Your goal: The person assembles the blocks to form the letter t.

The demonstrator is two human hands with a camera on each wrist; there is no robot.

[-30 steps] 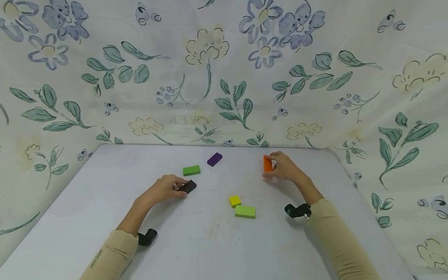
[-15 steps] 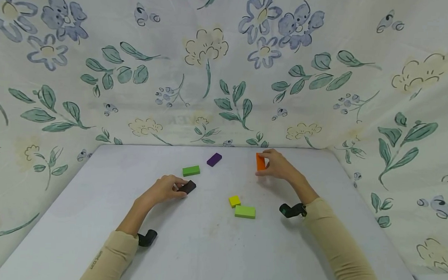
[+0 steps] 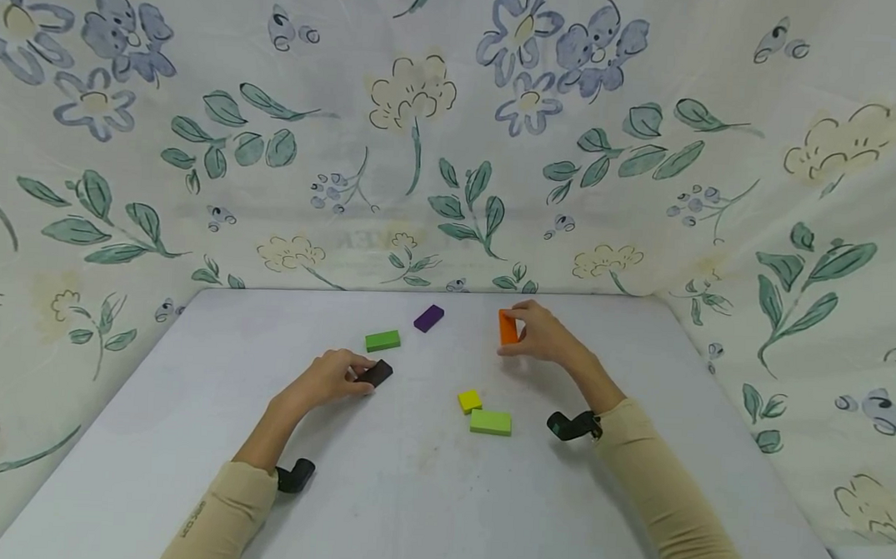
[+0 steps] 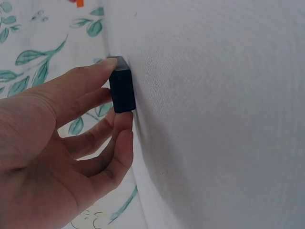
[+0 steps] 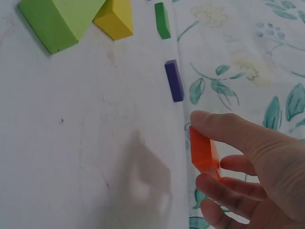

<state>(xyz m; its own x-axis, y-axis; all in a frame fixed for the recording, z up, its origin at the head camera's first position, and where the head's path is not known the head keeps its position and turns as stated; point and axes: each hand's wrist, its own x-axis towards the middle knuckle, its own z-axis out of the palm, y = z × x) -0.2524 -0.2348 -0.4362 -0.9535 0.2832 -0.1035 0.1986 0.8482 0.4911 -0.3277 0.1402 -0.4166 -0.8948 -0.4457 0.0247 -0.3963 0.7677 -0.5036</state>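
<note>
My left hand (image 3: 327, 381) pinches a black block (image 3: 376, 374) between thumb and fingers, low over the table left of centre. In the left wrist view the black block (image 4: 122, 90) shows its end face, right by the white surface. My right hand (image 3: 549, 334) holds an orange block (image 3: 507, 330) by its two ends, thumb on one and fingers on the other. The right wrist view shows the orange block (image 5: 202, 149) with its shadow falling on the table some way off. Behind the black block lies a green block (image 3: 382, 341), and a purple block (image 3: 429, 318) farther back.
A yellow block (image 3: 469, 401) lies against a lime green block (image 3: 490, 423) in the middle of the white table (image 3: 378, 510). A flowered cloth (image 3: 423, 162) hangs along the table's back and sides. Each wrist carries a small black camera.
My right hand has moved left with the orange block, from the right side toward the purple block. My left hand and the black block stay where they were.
</note>
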